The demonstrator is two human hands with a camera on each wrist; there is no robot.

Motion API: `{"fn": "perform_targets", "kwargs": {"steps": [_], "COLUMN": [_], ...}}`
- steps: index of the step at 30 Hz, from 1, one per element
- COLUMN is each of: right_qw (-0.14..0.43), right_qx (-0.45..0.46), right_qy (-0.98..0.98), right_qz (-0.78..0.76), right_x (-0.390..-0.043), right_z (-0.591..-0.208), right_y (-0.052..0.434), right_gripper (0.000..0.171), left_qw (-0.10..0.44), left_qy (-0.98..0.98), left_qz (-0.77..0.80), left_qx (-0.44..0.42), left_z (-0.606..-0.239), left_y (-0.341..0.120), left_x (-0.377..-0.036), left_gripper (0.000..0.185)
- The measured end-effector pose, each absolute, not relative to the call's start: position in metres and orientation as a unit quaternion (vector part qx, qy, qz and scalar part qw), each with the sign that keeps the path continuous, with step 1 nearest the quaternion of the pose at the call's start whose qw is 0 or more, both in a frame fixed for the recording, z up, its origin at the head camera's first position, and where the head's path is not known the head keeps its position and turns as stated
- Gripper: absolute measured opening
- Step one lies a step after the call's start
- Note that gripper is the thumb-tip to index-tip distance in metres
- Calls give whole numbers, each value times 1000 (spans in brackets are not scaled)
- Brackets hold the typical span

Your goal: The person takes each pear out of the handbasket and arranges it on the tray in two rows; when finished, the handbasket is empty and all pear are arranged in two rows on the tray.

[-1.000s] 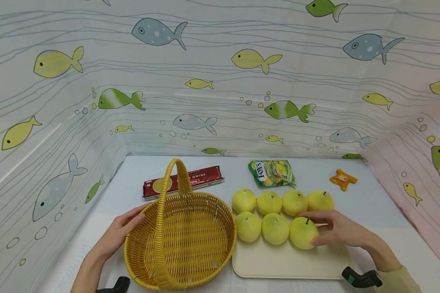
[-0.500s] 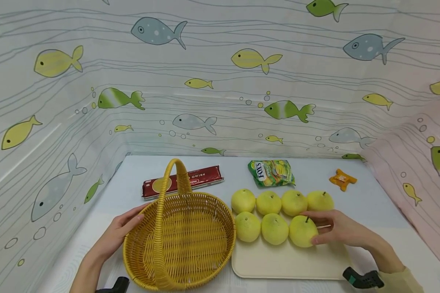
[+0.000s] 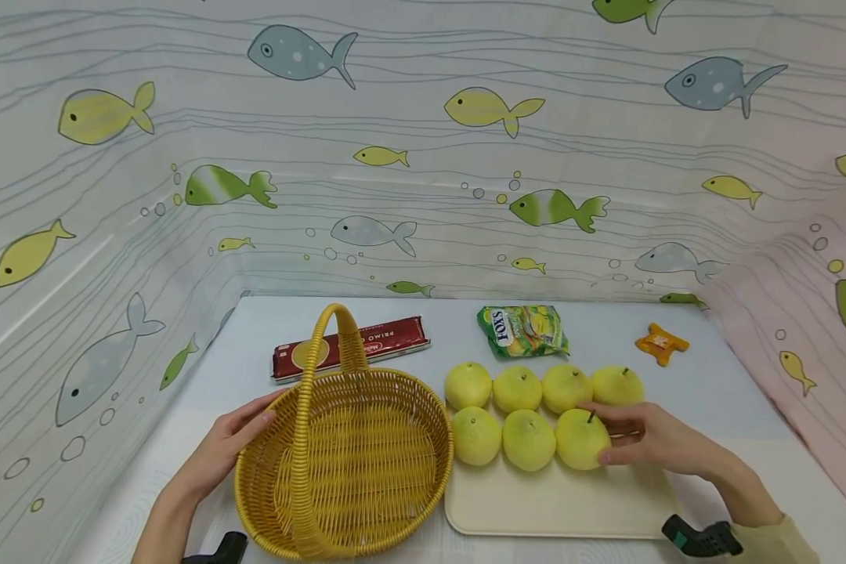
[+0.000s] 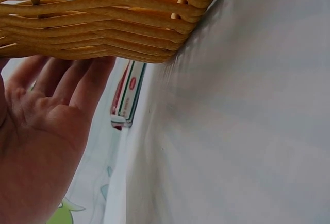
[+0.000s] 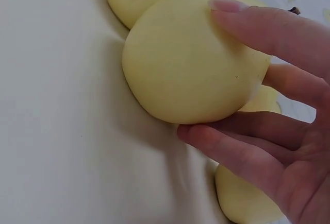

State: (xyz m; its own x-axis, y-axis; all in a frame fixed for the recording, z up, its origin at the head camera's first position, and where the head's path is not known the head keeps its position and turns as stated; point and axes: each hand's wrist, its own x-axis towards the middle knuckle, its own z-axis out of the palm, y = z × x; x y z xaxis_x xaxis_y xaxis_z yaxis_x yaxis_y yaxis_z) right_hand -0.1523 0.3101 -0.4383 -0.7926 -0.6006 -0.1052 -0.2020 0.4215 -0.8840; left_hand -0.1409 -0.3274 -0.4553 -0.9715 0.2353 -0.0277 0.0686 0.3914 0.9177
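Observation:
A round yellow pear (image 3: pixel 582 440) with a dark stem is pinched between the thumb and fingers of my right hand (image 3: pixel 648 439). In the right wrist view the thumb lies over the pear (image 5: pixel 185 64) while other fingers reach beneath its side. It sits at the right end of the front row on a cream tray (image 3: pixel 557 505), next to several more pears (image 3: pixel 529 440). My left hand (image 3: pixel 218 454) rests against the left side of a yellow wicker basket (image 3: pixel 366 470) with a tall handle. In the left wrist view its extended fingers (image 4: pixel 77 82) meet the woven wall; their tips are hidden.
A red biscuit packet (image 3: pixel 402 338) lies behind the basket. Farther back are a green Fox's candy bag (image 3: pixel 525 330) and a small orange wrapped packet (image 3: pixel 661 345). A fish-patterned curtain (image 3: pixel 423 188) closes off the back and sides.
The pear in my right hand has shifted slightly away from me, toward the back row. My left hand and the basket have stayed almost where they were.

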Motion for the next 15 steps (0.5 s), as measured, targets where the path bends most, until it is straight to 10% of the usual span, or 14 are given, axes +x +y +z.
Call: {"fn": "perform_targets", "kwargs": {"steps": [15], "right_qw": [229], "right_qx": [-272], "right_qy": [797], "right_qz": [-488], "right_x": [-151], "right_z": [-439], "right_y": [311], "right_gripper": [68], "left_qw": [80], "left_qy": [830], "left_qz": [544], "left_qx": [86], "left_z": [-457], "left_y": [-328], "left_x": [-138], "left_gripper": [47]}}
